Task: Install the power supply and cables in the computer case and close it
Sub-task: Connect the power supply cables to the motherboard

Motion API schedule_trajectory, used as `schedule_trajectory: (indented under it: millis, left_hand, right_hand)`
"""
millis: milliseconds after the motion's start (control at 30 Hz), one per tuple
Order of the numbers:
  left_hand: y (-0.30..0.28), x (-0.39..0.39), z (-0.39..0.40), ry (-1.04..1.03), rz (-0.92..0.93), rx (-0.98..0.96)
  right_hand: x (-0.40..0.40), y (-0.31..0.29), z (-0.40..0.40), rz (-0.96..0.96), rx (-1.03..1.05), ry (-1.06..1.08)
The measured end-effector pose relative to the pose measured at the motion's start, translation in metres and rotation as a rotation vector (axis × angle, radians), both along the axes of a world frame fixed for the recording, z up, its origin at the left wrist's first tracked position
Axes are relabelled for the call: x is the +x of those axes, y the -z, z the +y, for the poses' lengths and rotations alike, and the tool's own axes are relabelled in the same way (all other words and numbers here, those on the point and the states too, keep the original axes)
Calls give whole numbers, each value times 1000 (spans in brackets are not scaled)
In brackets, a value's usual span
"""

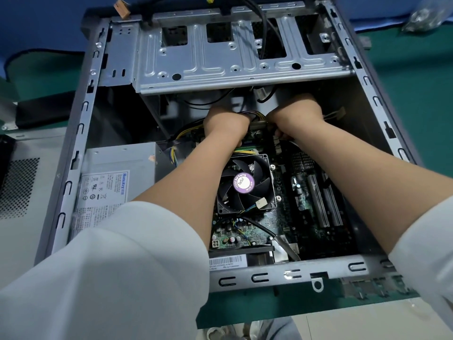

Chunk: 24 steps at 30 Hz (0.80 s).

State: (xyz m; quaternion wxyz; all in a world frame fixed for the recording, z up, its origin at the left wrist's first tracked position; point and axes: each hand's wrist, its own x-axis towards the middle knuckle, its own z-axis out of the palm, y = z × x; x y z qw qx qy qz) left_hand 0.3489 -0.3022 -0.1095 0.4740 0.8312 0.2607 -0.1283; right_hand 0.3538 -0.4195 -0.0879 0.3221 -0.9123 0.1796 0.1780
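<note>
The open computer case (73,153) lies on its side. A grey power supply (117,168) sits inside at the left. Its bundle of coloured cables (255,116) runs right, above the motherboard (301,204). Both hands reach deep into the case past the black CPU fan (245,185). My left hand (225,123) grips the cable bundle, fingers curled under and hidden. My right hand (296,116) is curled around the same bundle's connector end, just right of the left hand; its fingertips are mostly hidden.
A metal drive cage (220,67) spans the far end of the case, with black cables (264,33) through it. The grey side panel (22,182) lies at the left on the green mat (416,94). A bag of screws (426,18) sits far right.
</note>
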Motion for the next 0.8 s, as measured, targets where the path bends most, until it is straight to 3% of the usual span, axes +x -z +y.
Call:
schedule_trajectory:
  millis: [200, 367, 800]
  left_hand:
    - [2, 3, -1, -23, -25, 4]
    - [3, 6, -2, -17, -35, 5]
    - [1, 5, -1, 30, -21, 46]
  right_hand:
    - [3, -1, 3, 112, 154, -50]
    - [6, 0, -2, 46, 273, 40]
    - [11, 1, 9, 28, 201, 28]
